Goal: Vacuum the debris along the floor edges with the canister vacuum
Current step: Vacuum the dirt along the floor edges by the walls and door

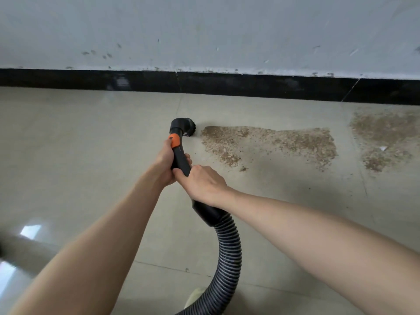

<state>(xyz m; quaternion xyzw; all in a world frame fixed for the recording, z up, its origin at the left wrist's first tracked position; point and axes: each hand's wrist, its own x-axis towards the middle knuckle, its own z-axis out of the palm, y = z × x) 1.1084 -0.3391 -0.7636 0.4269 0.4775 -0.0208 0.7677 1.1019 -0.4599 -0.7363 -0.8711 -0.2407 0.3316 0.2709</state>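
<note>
Debris (pixel 268 144) lies in a brown patch on the floor (pixel 91 137), near the black skirting (pixel 227 84) but apart from it, its long axis running along the wall (pixel 204 30); a second patch (pixel 381 137) sits further right. Just left of the first patch, the brush (pixel 192 128) faces right toward it, almost touching its edge. The black handle (pixel 178 153), with an orange collar (pixel 174 140), runs from the hands away toward the wall. The left hand (pixel 164 162) grips the handle with the thumb on the collar; the right hand (pixel 202 183) grips it lower down. The ribbed hose (pixel 227 251) curves back toward the person.
</note>
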